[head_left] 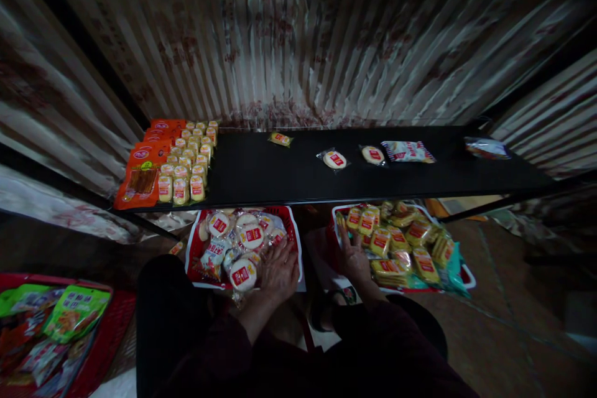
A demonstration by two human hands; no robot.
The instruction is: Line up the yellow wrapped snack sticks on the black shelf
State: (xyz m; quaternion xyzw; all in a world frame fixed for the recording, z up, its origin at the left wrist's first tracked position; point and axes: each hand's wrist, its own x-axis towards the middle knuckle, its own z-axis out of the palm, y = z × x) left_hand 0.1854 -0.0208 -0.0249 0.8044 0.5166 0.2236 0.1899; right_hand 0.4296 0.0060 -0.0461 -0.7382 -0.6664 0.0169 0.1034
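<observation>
Two hands (280, 264), three baskets (293, 233), one shelf (280, 174), five scattered packets (334, 160) on it (two round)

Pale, dark-striped hanging sheeting (261, 43) with faded reddish floral patches rises behind the long, flat black shelf (261, 174) before me and also hangs to my left and right. A straight dark post (88, 43) rises at the shelf's left end. To my right, the dull brown floor (504, 329), crossed by thin pale lines, lies in dim light.
</observation>
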